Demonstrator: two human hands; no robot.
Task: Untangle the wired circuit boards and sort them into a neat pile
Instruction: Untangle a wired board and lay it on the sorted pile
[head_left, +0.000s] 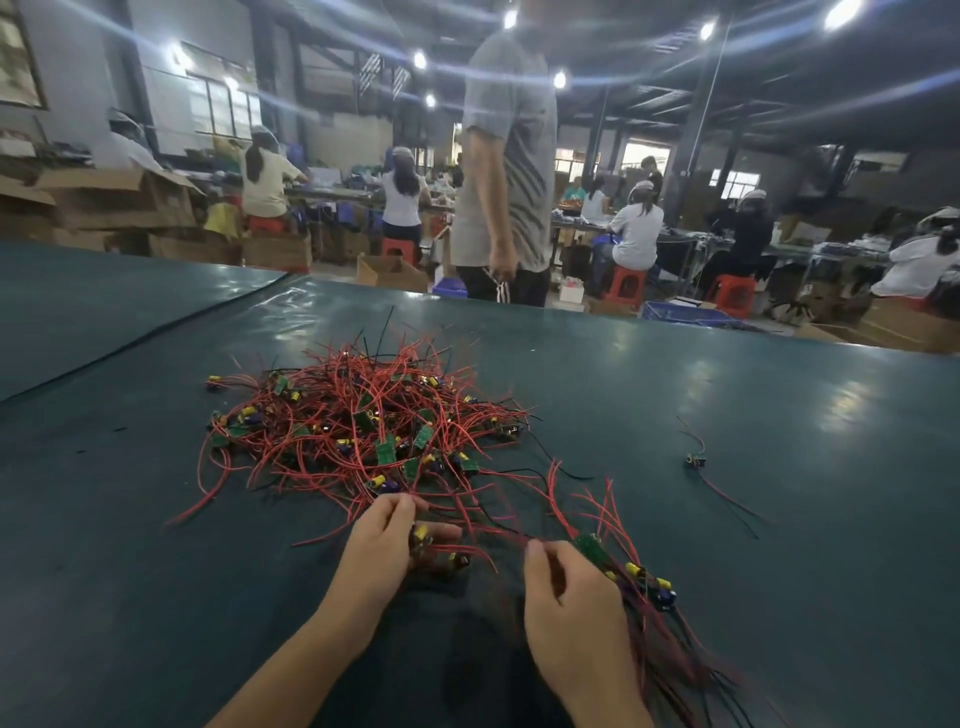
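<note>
Tangled heap of small green circuit boards with red and black wire leads (363, 431) lies mid-desk on the dark green desk covering (727, 415), just beyond both hands. Left hand (384, 535) pinches a red lead (415, 501) at the heap's near edge. Right hand (566, 587) grips a gathered bundle of boards (639, 582). Assessment: boards light and rigid, leads limp and snag-prone, solder joints probably fragile. Take hold at the board, not the lead.

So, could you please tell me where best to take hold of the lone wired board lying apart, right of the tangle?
Probably pinch the lone board by its small body, coming from above on its left side. Its thin wires trail away and toward the near right, so the left looks free; a grip on the leads would let it swing.
</note>
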